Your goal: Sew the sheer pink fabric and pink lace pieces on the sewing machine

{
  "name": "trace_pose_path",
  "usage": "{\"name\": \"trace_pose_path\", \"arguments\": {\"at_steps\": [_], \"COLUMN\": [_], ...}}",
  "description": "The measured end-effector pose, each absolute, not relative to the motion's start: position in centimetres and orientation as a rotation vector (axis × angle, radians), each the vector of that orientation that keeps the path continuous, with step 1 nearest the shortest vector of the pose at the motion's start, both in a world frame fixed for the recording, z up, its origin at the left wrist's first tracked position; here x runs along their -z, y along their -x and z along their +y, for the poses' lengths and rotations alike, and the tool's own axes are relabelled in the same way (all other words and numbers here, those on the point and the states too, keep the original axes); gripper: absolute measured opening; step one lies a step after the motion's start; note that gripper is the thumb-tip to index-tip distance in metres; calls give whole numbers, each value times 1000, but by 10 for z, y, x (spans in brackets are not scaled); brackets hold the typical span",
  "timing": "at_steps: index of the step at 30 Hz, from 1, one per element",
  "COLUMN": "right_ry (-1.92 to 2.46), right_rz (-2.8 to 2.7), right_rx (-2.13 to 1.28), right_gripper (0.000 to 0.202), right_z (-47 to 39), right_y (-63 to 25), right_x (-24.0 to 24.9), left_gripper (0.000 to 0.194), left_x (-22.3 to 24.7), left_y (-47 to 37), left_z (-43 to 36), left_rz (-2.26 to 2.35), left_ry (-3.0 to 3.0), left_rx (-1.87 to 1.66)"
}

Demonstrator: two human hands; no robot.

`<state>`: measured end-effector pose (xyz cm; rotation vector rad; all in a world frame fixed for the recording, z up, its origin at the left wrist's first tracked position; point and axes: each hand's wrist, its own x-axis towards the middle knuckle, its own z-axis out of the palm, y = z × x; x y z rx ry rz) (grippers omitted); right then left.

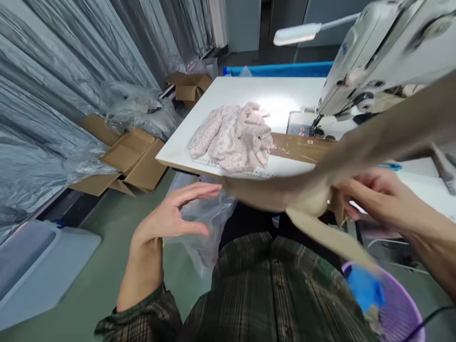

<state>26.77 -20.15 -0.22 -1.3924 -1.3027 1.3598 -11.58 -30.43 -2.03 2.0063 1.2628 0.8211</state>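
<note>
A long piece of beige-brown fabric (359,147), smeared by motion, sweeps from the right edge across the front of the sewing table. Its lower part hangs over my lap. My right hand (374,192) has its fingers curled and closed on the fabric near the table's front edge. Just past the fabric's left end, my left hand (180,211) is held in the air with thumb and fingers apart and nothing between them. Behind it on the table lies a crumpled heap of pale pink patterned knit cloth (235,135).
A sewing machine (370,61) with a lit lamp (297,34) stands at the right of the white table (185,135). Open cardboard boxes (135,159) and clear plastic are at left. A purple basket (402,304) sits low right; a grey plastic bin (42,266) low left.
</note>
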Motion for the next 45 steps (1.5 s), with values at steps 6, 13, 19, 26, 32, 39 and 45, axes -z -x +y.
{"name": "trace_pose_path", "arguments": {"at_steps": [6,13,19,26,32,39,45], "right_ry": [1476,1666,1571,1324,1230,1315,1384], "right_rz": [-1194,-1307,-1603,-1686,-1486,-1195,-1108], "right_rx": [-1428,-1611,-1765,-1898,-1968,-1960,-1829], "right_gripper": [54,53,31,34,31,14,16], "right_z": [-158,-137,-120,-109,-92,-76,-80], "right_y": [-304,-323,-311,-286,-262,-234,-230], "right_x": [23,42,53,48,36,22,20], "left_gripper": [98,92,75,75,72,69,55], "left_x": [-3,21,24,17,22,41,30], "left_y": [89,38,35,33,35,71,62], "left_z": [-234,-165,-105,2,25,33,13], "left_rz": [2081,2033,2269,2584,2648,2339,2011], "left_ry": [-2391,-2331,-2102,-1772,-1707,-1705,-1971], "left_rx": [-1047,-325,-205,-207,-352,-1478,-1752]}}
